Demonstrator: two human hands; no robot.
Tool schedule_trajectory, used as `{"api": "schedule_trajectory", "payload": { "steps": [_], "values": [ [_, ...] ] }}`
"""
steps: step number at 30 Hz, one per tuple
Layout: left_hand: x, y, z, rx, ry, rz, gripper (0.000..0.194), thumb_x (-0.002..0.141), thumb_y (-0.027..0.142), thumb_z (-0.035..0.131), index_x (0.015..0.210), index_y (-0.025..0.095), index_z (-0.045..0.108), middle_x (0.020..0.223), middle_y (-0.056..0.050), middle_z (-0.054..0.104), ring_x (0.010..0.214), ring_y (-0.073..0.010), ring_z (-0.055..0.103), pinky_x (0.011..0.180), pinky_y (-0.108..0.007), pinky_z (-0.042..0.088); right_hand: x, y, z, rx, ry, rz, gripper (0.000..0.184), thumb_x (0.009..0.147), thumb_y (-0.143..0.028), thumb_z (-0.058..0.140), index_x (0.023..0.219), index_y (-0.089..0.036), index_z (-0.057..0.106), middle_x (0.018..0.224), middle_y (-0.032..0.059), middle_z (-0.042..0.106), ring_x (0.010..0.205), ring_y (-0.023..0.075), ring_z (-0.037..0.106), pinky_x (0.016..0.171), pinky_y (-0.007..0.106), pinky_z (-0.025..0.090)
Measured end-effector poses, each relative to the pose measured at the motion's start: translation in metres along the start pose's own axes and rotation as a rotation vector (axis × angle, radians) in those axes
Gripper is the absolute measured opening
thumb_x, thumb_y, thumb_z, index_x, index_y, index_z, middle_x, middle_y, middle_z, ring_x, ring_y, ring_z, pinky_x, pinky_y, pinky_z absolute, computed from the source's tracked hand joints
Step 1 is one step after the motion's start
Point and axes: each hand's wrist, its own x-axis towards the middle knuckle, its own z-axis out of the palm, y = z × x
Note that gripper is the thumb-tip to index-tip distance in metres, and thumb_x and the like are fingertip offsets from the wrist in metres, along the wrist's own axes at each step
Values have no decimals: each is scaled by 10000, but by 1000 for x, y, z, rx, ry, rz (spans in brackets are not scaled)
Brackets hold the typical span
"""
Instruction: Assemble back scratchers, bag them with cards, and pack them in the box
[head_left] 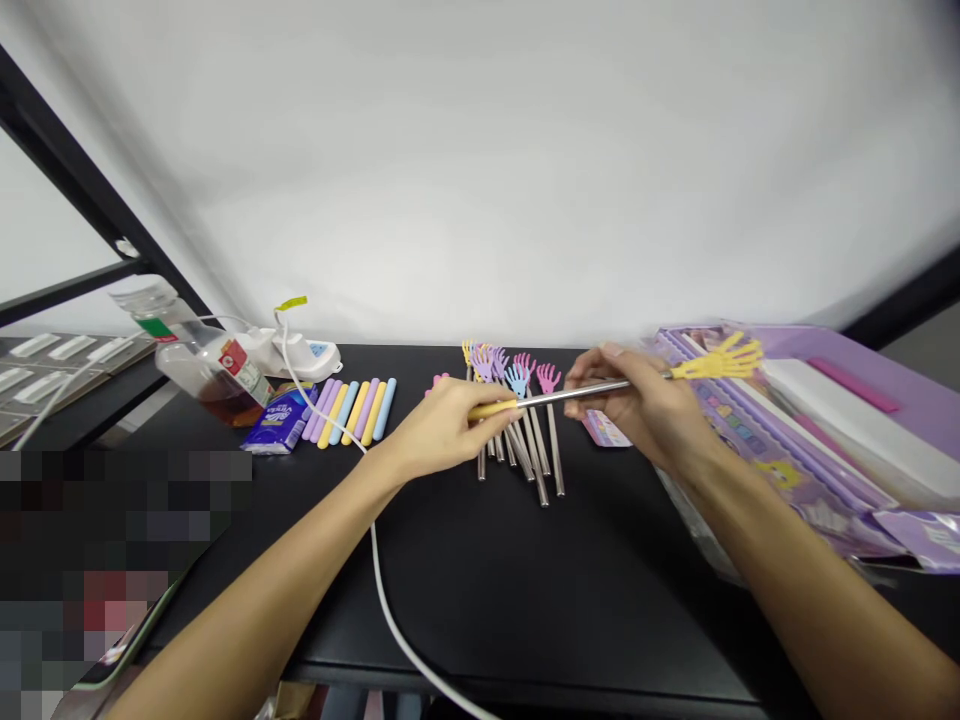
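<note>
My left hand (439, 425) is closed around a yellow handle (495, 408) at the left end of a metal rod. My right hand (652, 405) grips the same back scratcher (577, 392) further along, close to its yellow hand-shaped head (720, 360). The tool is held almost level above the table. Behind and below it lie several metal-rod back scratchers with blue (517, 377), pink (549, 377), purple and yellow heads. Left of my left hand, several purple, yellow and blue handles (367, 412) lie side by side. Pink ends of others show behind that hand.
An open purple box (795, 470) stands at the right. Left are a blue tissue pack (279, 420), a tilted bottle of dark liquid (210, 365) and a white power strip (322, 358). A white cable (379, 570) crosses the black table (525, 590) below my left forearm.
</note>
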Motion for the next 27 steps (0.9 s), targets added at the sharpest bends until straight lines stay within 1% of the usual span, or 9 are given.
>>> {"api": "schedule_trajectory", "payload": {
  "steps": [3, 4, 6, 9, 13, 16, 19, 23, 27],
  "values": [
    [-1, -10, -1, 205, 189, 103, 228, 985, 344, 584, 1034, 174, 727, 859, -24, 724, 702, -119, 616, 685, -252, 468, 5, -5, -6, 67, 210, 70, 281, 726, -407, 833, 661, -194, 662, 649, -11, 583, 450, 91, 488, 372, 226, 350],
    [-1, -14, -2, 255, 247, 122, 225, 980, 344, 598, 1053, 174, 726, 896, -37, 739, 723, -129, 636, 707, -261, 484, 6, -7, -9, 112, 274, 81, 280, 719, -385, 836, 645, -199, 640, 665, -16, 580, 470, 87, 494, 378, 216, 354],
    [-1, -20, -3, 331, 313, 145, 223, 973, 339, 616, 1074, 174, 728, 890, -45, 744, 711, -135, 643, 706, -268, 497, 8, -11, -13, 245, 341, 99, 271, 762, -375, 784, 637, -209, 610, 705, -4, 600, 583, 117, 579, 482, 230, 469],
    [-1, -25, -4, 418, 295, 189, 228, 991, 320, 591, 1094, 169, 726, 801, -34, 710, 686, -137, 621, 672, -264, 490, 10, -15, -15, 492, 391, 147, 216, 841, -336, 664, 680, -216, 584, 700, 4, 609, 727, 157, 652, 667, 298, 563],
    [-2, -26, -3, 523, 259, 255, 257, 1026, 322, 524, 1112, 167, 710, 826, -38, 720, 707, -136, 635, 655, -255, 482, 9, -16, -11, 747, 518, 97, 235, 920, -290, 553, 708, -206, 495, 567, -54, 471, 517, 93, 528, 624, 284, 539],
    [-3, -26, 0, 597, 225, 266, 280, 1039, 349, 494, 1139, 192, 703, 801, -21, 717, 653, -122, 629, 571, -239, 427, 5, -18, -9, 874, 485, 7, 357, 957, -335, 489, 656, -217, 336, 508, -91, 299, 397, 60, 309, 523, 246, 470],
    [-2, -23, 6, 539, 205, 268, 293, 1045, 351, 476, 1127, 184, 703, 760, -13, 695, 616, -115, 602, 561, -241, 408, 0, -18, -7, 905, 435, -79, 462, 892, -412, 510, 657, -236, 153, 492, -90, 170, 396, 77, 189, 438, 240, 379],
    [4, -7, 15, 286, 119, 232, 298, 1049, 313, 456, 1006, 150, 702, 717, -6, 639, 611, -108, 553, 600, -249, 406, -4, -13, 1, 831, 354, -129, 536, 835, -328, 578, 664, -226, 80, 472, -79, 124, 412, 94, 122, 411, 249, 309],
    [10, 13, 18, -38, -42, 22, 396, 1040, 346, 448, 761, 152, 650, 587, 30, 532, 517, -81, 439, 528, -239, 343, -9, -7, 14, 704, 179, -135, 581, 811, -285, 661, 613, -216, 119, 470, -80, 133, 423, 94, 141, 458, 253, 340]
  ]
}}
